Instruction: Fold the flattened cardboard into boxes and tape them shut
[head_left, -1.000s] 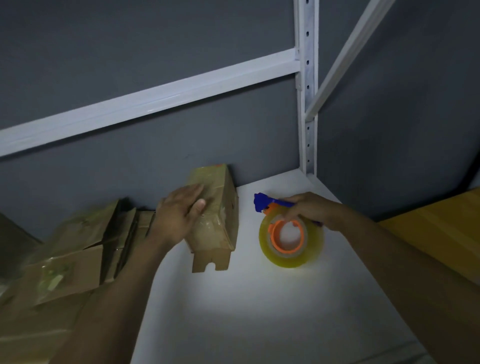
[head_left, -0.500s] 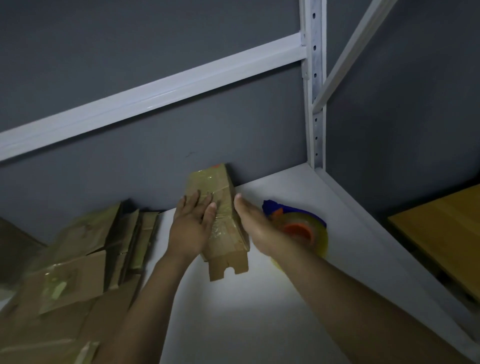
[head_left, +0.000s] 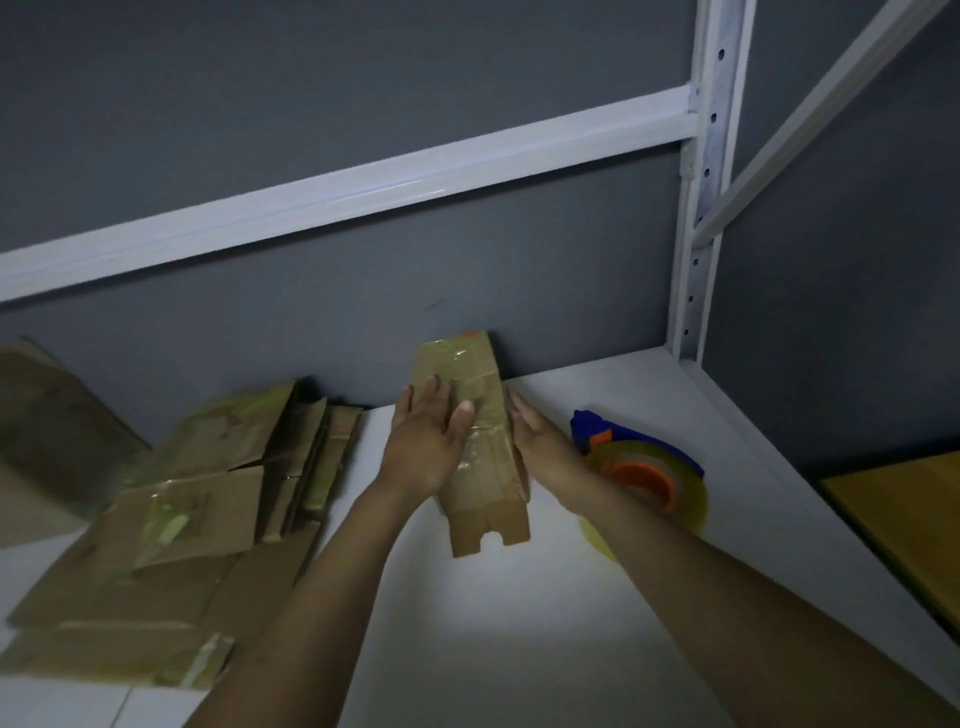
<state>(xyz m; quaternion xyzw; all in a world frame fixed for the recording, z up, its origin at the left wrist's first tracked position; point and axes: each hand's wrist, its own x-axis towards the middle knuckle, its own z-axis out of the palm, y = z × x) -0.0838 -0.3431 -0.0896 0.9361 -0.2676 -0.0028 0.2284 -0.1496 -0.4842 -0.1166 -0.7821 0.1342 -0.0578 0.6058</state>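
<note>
A small cardboard box (head_left: 483, 431), wrapped in shiny clear tape, lies on the white shelf (head_left: 493, 623) against the grey back wall. Its near end shows an untaped notched flap. My left hand (head_left: 423, 441) rests flat on the box's top left side with straight fingers. My right hand (head_left: 540, 447) presses its palm against the box's right side, fingers straight. A roll of clear tape (head_left: 654, 488) on a blue and orange dispenser lies on the shelf just right of my right wrist.
Several flattened and partly taped cardboard pieces (head_left: 197, 499) are piled on the shelf to the left. A white metal upright (head_left: 706, 208) and crossbars frame the shelf. A yellow wooden surface (head_left: 904, 519) lies lower right.
My right hand let go of the tape dispenser and moved left to the box's right side. The dispenser now lies on its side. My left hand stayed on the box.
</note>
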